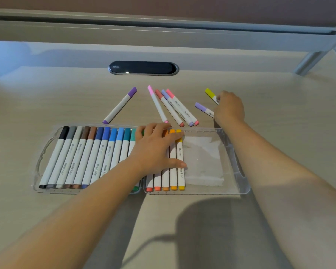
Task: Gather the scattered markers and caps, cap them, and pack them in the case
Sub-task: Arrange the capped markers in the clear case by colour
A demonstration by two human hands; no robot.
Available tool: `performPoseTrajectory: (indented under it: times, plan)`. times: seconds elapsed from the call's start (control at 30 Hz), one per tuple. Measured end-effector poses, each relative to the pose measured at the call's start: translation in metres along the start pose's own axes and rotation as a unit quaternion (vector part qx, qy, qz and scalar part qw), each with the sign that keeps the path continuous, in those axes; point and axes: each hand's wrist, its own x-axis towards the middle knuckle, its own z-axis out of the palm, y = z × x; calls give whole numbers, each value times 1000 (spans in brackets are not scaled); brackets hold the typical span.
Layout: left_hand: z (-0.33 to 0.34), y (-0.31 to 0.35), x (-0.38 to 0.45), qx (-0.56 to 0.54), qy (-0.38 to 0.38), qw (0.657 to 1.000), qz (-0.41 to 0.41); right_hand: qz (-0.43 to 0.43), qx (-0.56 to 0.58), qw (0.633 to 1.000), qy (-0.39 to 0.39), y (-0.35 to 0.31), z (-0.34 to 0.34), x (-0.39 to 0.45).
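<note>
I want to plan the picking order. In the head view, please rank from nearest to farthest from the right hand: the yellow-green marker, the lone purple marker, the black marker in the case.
1. Yellow-green marker: touching the right hand, far right.
2. Lone purple marker: on the desk, left of centre.
3. Black marker: leftmost in the case.

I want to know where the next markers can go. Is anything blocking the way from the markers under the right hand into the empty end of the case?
Nothing visible blocks it. The right hand rests on the yellow-green marker and lilac marker, just beyond the case. Its right end holds only white paper; the left hand rests on packed markers.
</note>
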Motion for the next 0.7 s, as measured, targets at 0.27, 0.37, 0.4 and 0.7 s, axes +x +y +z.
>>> performPoseTrajectory:
  times: [0.27, 0.37, 0.4, 0.7]
  plan:
    - [0, -1, -2, -3, 0, 1000, -2, -39, 54, 996, 54, -10, -16, -12]
    - [-2, -2, -4, 0, -4, 1000, -5, -77, 177, 979, 68, -21, -30, -25]
    - [-2, -3, -7, -1, -7, 1000, -7, -88, 217, 971, 56, -26, -34, -31]
    - [-7, -33, -39, 0, -17, 997, -77, -24, 351, 916, -191, -46, -31, -72]
